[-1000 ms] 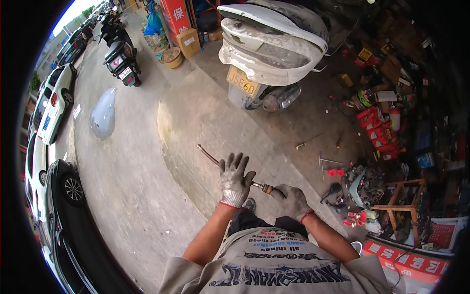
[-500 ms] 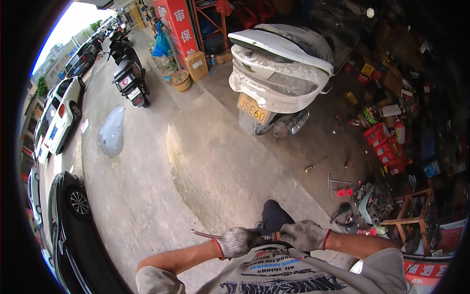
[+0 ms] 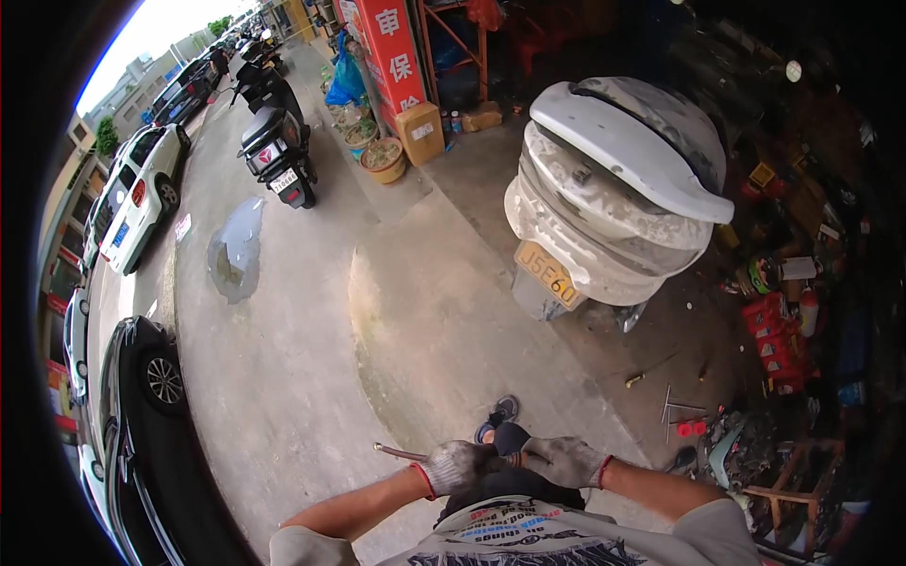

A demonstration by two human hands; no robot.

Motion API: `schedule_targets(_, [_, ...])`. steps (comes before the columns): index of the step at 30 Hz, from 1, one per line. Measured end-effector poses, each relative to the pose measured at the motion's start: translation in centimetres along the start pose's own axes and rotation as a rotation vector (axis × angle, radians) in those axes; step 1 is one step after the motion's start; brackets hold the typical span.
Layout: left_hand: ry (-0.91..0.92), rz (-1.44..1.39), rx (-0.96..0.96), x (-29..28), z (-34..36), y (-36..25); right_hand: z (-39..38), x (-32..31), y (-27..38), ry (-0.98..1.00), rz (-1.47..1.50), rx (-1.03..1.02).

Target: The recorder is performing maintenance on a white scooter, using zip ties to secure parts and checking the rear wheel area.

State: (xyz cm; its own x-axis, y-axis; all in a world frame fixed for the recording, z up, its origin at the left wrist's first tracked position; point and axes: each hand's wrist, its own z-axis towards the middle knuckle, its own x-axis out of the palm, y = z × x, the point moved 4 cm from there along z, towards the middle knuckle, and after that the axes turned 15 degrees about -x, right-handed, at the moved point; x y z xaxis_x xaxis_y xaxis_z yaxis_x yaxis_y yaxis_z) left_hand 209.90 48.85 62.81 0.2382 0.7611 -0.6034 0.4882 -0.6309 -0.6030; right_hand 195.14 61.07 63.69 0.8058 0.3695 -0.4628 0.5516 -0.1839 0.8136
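My left hand [image 3: 457, 464], in a dirty grey knit glove, is closed round a thin brown hose [image 3: 398, 450] at waist level; a short metal-tipped end sticks out to the left. My right hand [image 3: 559, 459], gloved the same way, grips what looks like a coupling on that hose [image 3: 512, 458], close beside the left hand; the fingers partly hide it. Below them show my dark trouser leg and a shoe [image 3: 502, 411]. Ahead stands the dusty white rear of a scooter [image 3: 618, 193] with a yellow plate.
Black scooters [image 3: 278, 156] and parked cars [image 3: 142, 203] line the left, with a dark car [image 3: 132, 424] nearest. Flowerpots [image 3: 382, 162] and a box [image 3: 419, 132] stand by a red pillar. Red jugs [image 3: 769, 335], a T-handle tool [image 3: 681, 407] and clutter lie at right; a puddle [image 3: 236, 255] is left.
Both hands have dropped to my waist, and my left hand has closed from spread fingers onto the hose. The white scooter sits larger and farther right in view, as I have moved forward.
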Motion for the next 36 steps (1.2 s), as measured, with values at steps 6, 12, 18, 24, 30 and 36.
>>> schedule_targets(6, [0.155,0.129,-0.002,-2.4,8.4,8.0,8.4,-1.2,-5.6,0.026,-0.007,-0.017])
schedule_targets(12, [0.261,0.224,-0.077,-9.3,13.5,20.3,10.1,-3.0,-14.6,0.120,-0.125,0.334])
schedule_targets(18, [0.309,-0.047,0.089,-5.2,24.4,30.5,20.4,-0.3,-18.6,0.080,-0.268,0.396])
schedule_targets(24, [0.381,-0.142,0.008,-2.7,36.8,37.4,28.8,4.0,-26.6,0.057,-0.052,0.760])
schedule_targets(30, [0.337,-0.263,-0.266,3.1,45.3,43.2,32.3,10.8,-35.1,0.025,0.029,0.933])
schedule_targets(36, [0.050,-0.503,-0.105,3.8,58.1,41.3,35.2,14.5,-49.4,-0.006,-0.391,0.924])
